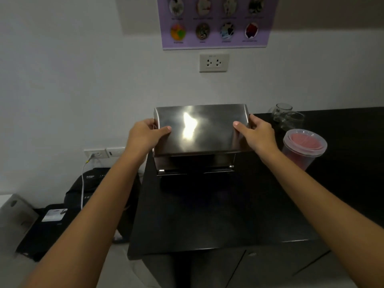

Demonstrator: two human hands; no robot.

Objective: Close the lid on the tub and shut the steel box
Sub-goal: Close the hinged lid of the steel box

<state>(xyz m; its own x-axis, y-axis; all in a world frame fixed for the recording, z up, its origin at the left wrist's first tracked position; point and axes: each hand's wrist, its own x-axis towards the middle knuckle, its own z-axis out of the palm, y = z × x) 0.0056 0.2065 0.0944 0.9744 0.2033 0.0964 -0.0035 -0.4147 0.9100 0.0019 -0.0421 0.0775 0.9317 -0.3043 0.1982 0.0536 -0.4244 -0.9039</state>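
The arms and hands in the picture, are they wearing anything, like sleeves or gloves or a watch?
No. The left hand and the right hand are bare, with no gloves. No rings, watch or bracelet show. Both forearms are uncovered all the way to the bottom edge of the picture, so no sleeves are in view. The fingernails look short and plain.
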